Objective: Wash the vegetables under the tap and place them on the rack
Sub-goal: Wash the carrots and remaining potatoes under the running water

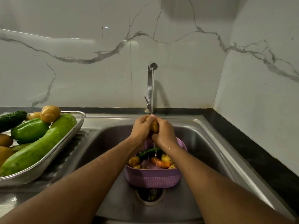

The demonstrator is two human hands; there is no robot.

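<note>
Both hands are up under the tap [152, 81], right where the thin stream of water comes down. The left hand [141, 128] and the right hand [163, 135] are curled round a potato [154, 126], gripping it between them, with the water landing on its top end. Directly below, in the steel sink [202, 143], sits a purple basket [153, 178] with more potatoes, a carrot [161, 162] and a cucumber [149, 151]. Off to the left, the metal rack [64, 146] holds a long pale-green squash [40, 146], a green pepper [29, 130], a dark cucumber and several potatoes.
</note>
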